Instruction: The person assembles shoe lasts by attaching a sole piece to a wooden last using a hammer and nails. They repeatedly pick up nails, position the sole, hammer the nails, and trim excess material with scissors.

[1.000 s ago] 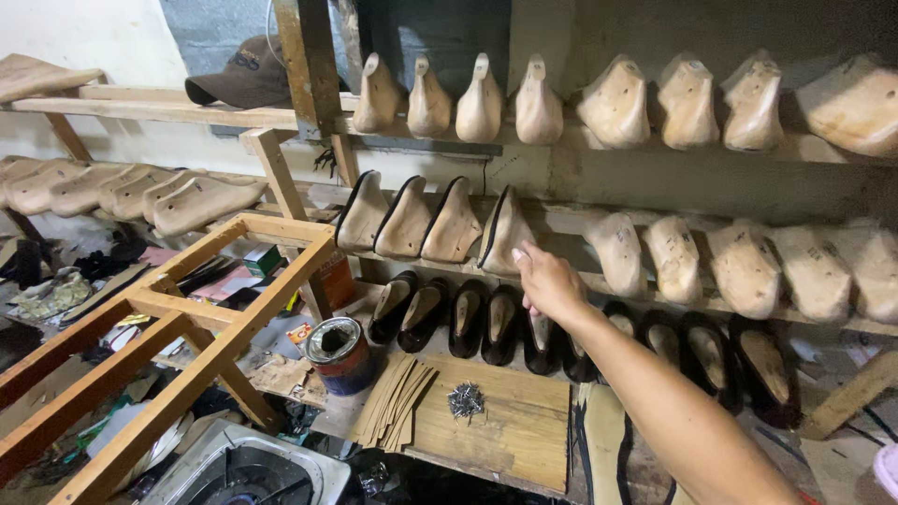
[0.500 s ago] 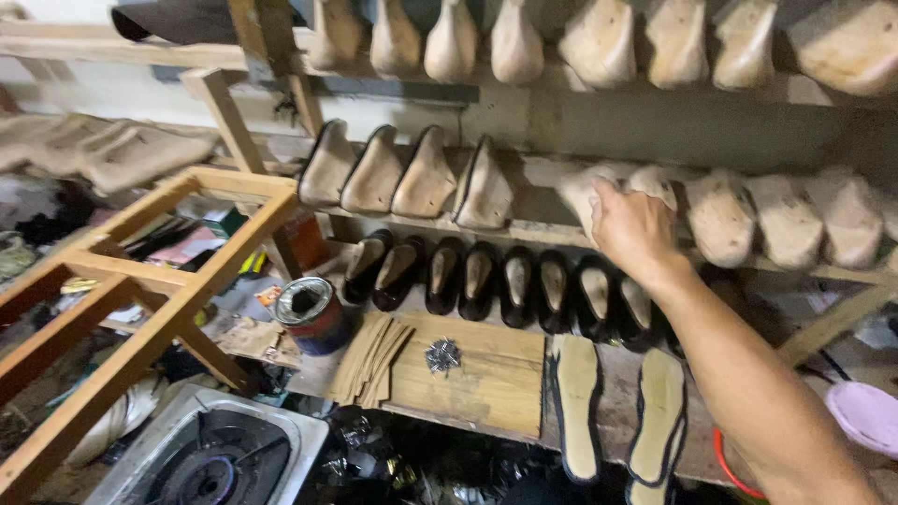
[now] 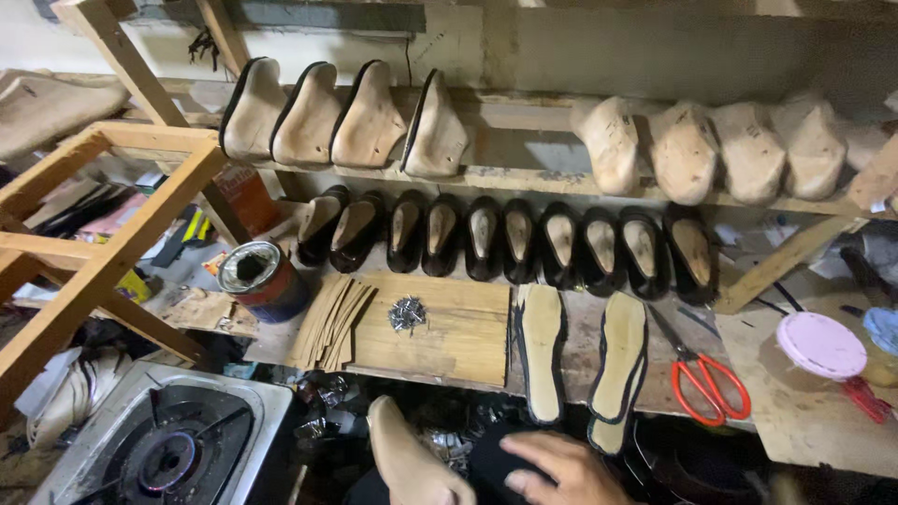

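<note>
At the bottom edge, a hand (image 3: 552, 468) rests with fingers spread loosely, its grip apart and holding nothing; which hand it is cannot be told. Just left of it stands a pale shoe last (image 3: 407, 458). Above, on the table (image 3: 804, 421), lie two insoles (image 3: 543, 351), red scissors (image 3: 706, 379) and a pile of tacks (image 3: 407, 313).

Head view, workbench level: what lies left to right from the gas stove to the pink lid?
Gas stove → open tin can → stack of cardboard strips → pile of nails → two insoles → red-handled scissors → pink lid.
</note>
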